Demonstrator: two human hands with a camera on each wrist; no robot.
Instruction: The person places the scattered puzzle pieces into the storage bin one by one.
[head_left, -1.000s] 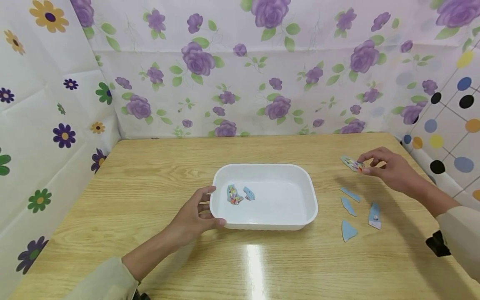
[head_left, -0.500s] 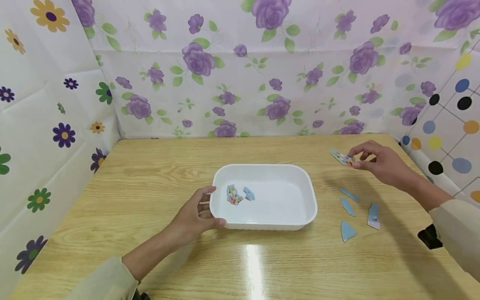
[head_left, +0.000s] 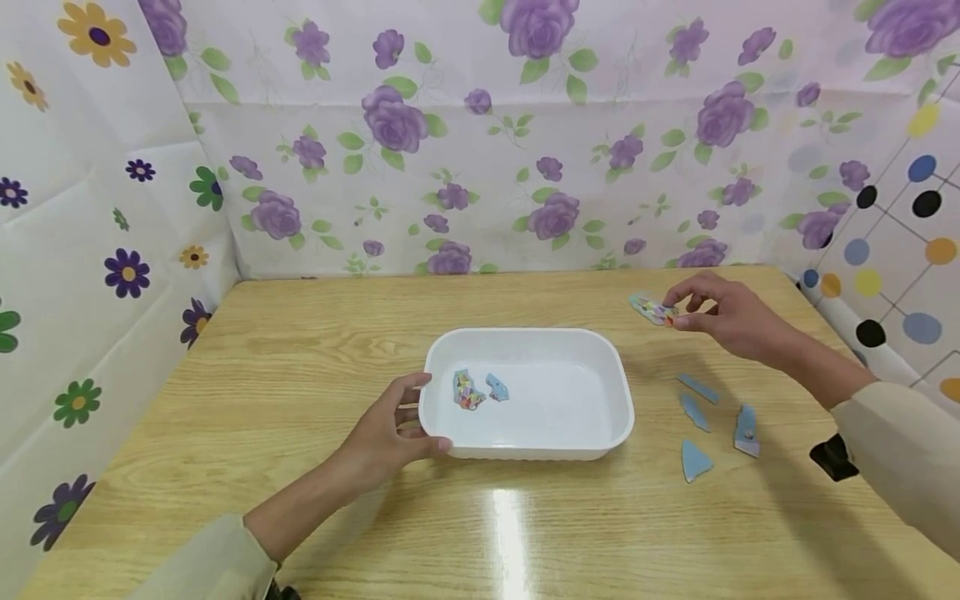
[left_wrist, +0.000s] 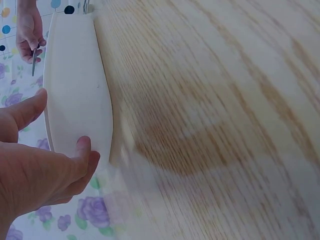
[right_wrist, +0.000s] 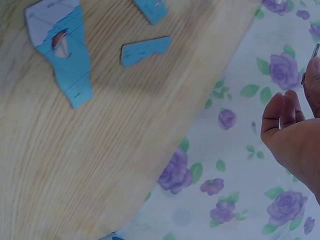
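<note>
A white plastic tray stands mid-table with two flat printed puzzle pieces inside: a multicoloured one and a smaller, mostly blue one. My left hand grips its left end, thumb at the front corner. The left wrist view shows those fingers against the tray's outer wall. Right of the tray, above the table, my right hand pinches a colourful puzzle piece between thumb and fingers. In the right wrist view, this hand is partly cut off and only the piece's thin edge shows.
Several blue puzzle pieces lie right of the tray, among them a thin strip, a triangular one and one with a small boat. Floral sheeting borders the wooden table at the back and sides.
My right hand has moved left with the colourful puzzle piece, from the table's right side toward the tray's back right corner. The left hand and tray have stayed put.
</note>
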